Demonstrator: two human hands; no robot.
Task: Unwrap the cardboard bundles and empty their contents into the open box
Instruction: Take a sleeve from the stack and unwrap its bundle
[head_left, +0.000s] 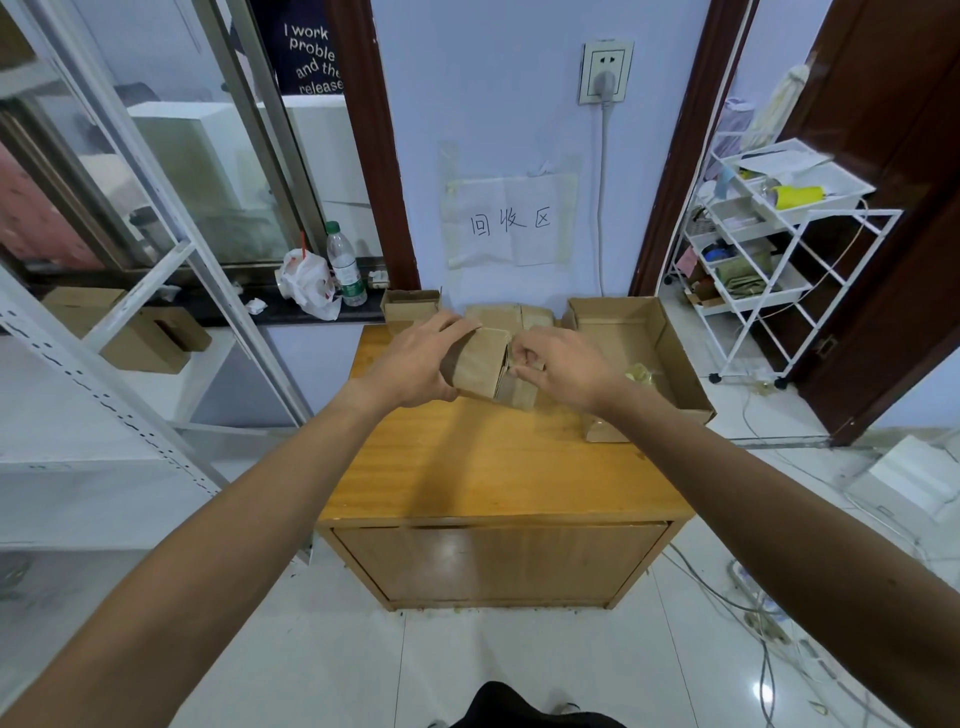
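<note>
A brown cardboard bundle is held above the far half of the wooden cabinet top. My left hand grips its left side, fingers curled over the top. My right hand pinches the wrapping at the bundle's right end. The open cardboard box stands at the right rear of the cabinet top, with a few small yellowish pieces inside. More cardboard bundles lie against the wall behind my hands.
A small open carton sits at the cabinet's back left. A plastic bottle and a white bag stand on the dark sill to the left. A white wire rack is on the right, with cables on the floor.
</note>
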